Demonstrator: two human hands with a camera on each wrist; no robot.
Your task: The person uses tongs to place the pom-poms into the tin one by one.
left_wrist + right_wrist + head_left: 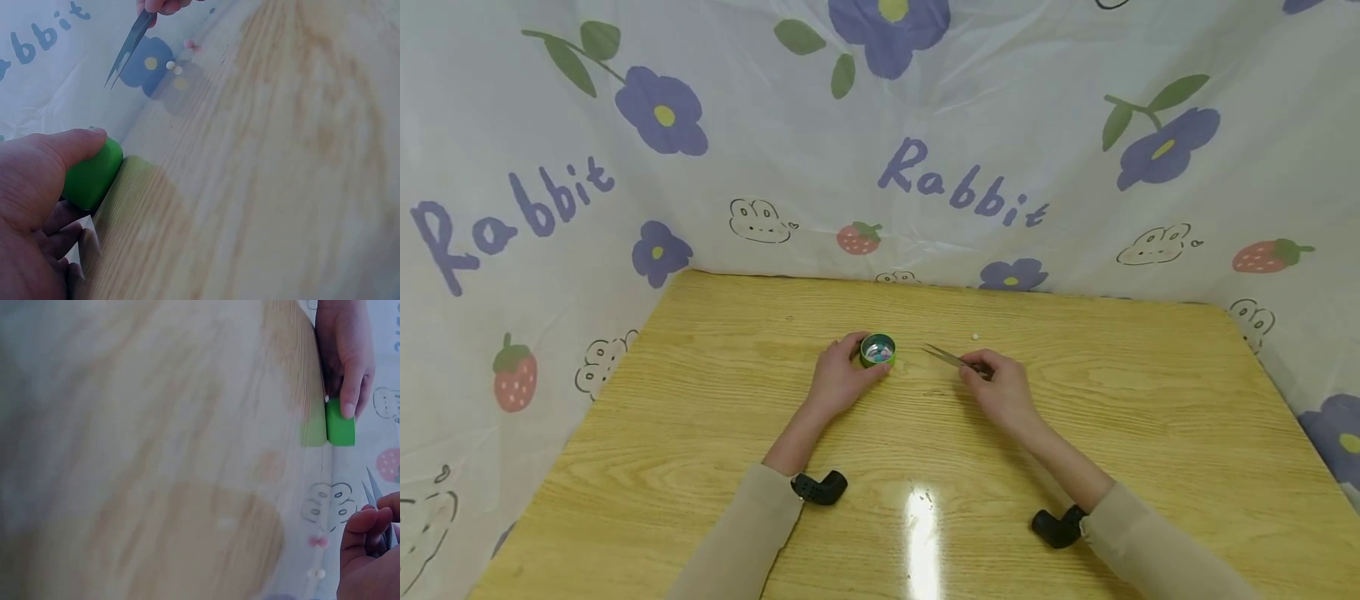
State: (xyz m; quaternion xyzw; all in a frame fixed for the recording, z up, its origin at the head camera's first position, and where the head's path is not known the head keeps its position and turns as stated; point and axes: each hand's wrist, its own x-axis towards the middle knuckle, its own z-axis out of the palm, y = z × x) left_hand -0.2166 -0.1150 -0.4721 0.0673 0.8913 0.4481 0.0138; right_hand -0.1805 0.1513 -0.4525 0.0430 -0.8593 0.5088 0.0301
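Note:
My left hand [838, 379] grips a small round green tin [878, 362], thumb and fingers around its sides. The tin stands upright on the table, and several small coloured beads [880, 356] lie inside. In the left wrist view the thumb lies along the green wall [94, 178]. My right hand [1003, 392] pinches metal tweezers [943, 356] between thumb and fingers. Their slim tips point left towards the tin, slightly apart, with nothing between them. Beyond the tweezers sits a white bead [975, 337]; the left wrist view also has a pink bead [189, 44] near it.
The wooden table [700, 467] has a glossy surface that reflects light near its front. A patterned cloth [820, 167] hangs behind and at both sides. Black wrist-worn devices [820, 487] stick out at the sleeve ends.

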